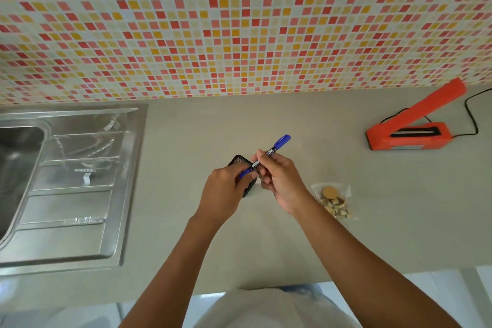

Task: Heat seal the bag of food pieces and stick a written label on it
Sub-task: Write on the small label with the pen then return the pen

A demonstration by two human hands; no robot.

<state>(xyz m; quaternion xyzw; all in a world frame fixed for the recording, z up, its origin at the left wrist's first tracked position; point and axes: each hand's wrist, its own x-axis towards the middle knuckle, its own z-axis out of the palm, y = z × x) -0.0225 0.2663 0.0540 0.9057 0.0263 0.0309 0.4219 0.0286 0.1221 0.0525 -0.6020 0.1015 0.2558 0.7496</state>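
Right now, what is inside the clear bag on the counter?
The clear bag holds pale food pieces, round slices and smaller bits. Pieces underneath are covered by others.

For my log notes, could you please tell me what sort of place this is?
Most likely a home kitchen: a stainless steel sink with a drainboard, a mosaic-tiled wall and a plain countertop.

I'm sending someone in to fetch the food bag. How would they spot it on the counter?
Start at the orange heat sealer at the back right of the grey counter, then come toward the front edge. The bag of food pieces lies flat beside the right hand: a small clear pouch of tan round slices, the only food there.
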